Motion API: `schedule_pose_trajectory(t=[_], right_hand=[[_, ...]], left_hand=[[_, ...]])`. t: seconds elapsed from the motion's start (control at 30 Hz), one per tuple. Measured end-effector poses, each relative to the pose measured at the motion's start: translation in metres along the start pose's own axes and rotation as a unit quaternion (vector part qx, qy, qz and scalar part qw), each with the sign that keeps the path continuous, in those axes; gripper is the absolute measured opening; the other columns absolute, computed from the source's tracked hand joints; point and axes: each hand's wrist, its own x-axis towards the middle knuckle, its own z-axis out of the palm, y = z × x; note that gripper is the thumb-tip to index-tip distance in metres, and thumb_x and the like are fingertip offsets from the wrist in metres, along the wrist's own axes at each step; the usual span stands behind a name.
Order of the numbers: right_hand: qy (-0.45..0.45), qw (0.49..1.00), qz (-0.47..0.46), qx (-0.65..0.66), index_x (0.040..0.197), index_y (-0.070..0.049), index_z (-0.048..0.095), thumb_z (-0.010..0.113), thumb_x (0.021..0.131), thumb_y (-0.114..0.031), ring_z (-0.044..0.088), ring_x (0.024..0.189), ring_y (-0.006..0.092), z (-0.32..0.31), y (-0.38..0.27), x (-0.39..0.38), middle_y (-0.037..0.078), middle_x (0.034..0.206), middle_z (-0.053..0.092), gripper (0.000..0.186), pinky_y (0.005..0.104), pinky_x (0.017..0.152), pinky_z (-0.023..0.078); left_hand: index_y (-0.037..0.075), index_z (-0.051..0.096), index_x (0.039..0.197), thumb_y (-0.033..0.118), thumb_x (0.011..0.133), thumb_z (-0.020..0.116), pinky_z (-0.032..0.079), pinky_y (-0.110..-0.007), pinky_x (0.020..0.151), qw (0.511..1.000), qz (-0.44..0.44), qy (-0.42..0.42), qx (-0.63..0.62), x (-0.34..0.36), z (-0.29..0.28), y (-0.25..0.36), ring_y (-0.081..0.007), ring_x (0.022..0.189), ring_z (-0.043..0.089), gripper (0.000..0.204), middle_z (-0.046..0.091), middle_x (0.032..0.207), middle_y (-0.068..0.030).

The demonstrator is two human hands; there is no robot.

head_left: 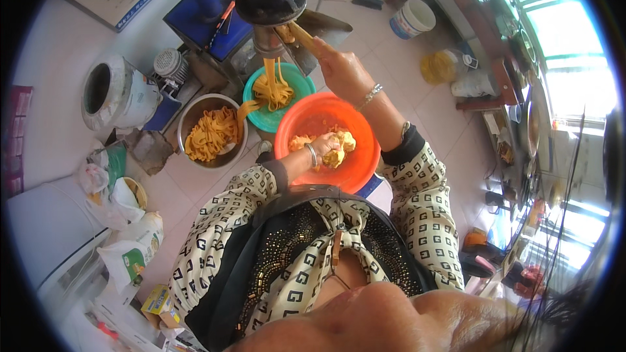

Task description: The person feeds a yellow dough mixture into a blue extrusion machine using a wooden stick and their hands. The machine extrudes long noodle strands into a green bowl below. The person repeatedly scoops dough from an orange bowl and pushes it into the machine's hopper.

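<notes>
Inside an orange plastic basin (283,120), my left hand (321,148) is closed around a lump of yellow dough (344,143). More crumbly dough lies in the basin around it. My right hand (342,73) reaches up and forward, fingers wrapped round a wooden stick (302,37). The stick's far end meets the opening of a blue machine (270,3), beside a bit of dough. Thick yellow noodles (269,75) hang from the machine's metal outlet into a green basin (302,85). Left of it, a steel bowl (184,140) holds a heap of cut noodles (212,133).
A metal drum-like pot (117,94) and a motor (171,64) stand at the left. Bags (130,248) lie by a white cabinet (52,221). On the tiled floor at the right are a white bucket (414,16) and a jug of yellow liquid (440,66).
</notes>
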Motion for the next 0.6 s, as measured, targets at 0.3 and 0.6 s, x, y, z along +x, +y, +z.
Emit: schedule_pose_trajectory(t=[0.3,0.6], right_hand=[[-0.103,0.99,0.05,-0.082,0.143,-0.013,0.039,0.049,0.086,-0.008,0.066,0.077,0.04,-0.018,-0.004,-0.001,0.022,0.078,0.065,0.058,0.049,0.067,0.051],[-0.082,0.982,0.041,-0.166,0.144,-0.011,0.037,0.049,0.085,-0.006,0.067,0.074,0.0377,0.009,-0.017,0.022,0.021,0.079,0.066,0.06,0.0477,0.065,0.052]], left_hand=[[0.01,0.051,0.126,0.01,0.086,0.062,0.059,-0.045,0.075,0.999,-0.022,0.016,-0.038,-0.011,0.002,0.006,-0.0247,0.095,0.067,0.041,0.065,0.108,-0.008],[0.02,0.05,0.131,0.033,0.086,0.071,0.044,-0.07,0.087,0.989,-0.122,-0.001,-0.082,-0.028,0.006,0.023,-0.0326,0.108,0.062,0.052,0.065,0.114,-0.0082]])
